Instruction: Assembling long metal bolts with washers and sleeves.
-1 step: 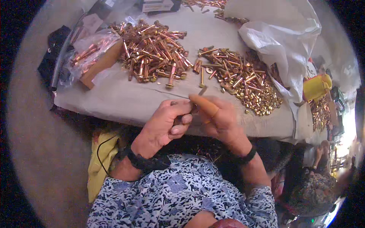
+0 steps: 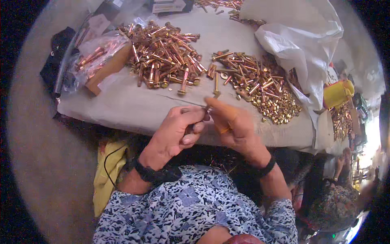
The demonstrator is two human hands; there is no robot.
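Observation:
My left hand (image 2: 172,132) is closed just off the table's front edge, thumb and fingers curled round a small metal part that is mostly hidden. Against its fingertips works my right hand (image 2: 241,130), its fingers drawn together and slightly blurred. An orange finger cover (image 2: 222,110) sits on one of its digits. What the right fingers hold between them cannot be made out. Just beyond the hands a single bolt (image 2: 216,83) lies on the table. Left of it is a large heap of brassy bolts with sleeves (image 2: 162,53); to the right, a heap of loose bolts (image 2: 243,67) meets small gold nuts or collars (image 2: 278,106).
A cardboard piece (image 2: 109,73) and a clear plastic bag of bolts (image 2: 95,55) lie at left. White plastic sheeting (image 2: 302,40) covers the back right. A yellow container (image 2: 338,93) stands at far right, near another person (image 2: 335,203). Yellow cloth (image 2: 107,175) hangs below left.
My right hand has shifted slightly, its covered digit turning against the left fingertips. The left hand stays almost still.

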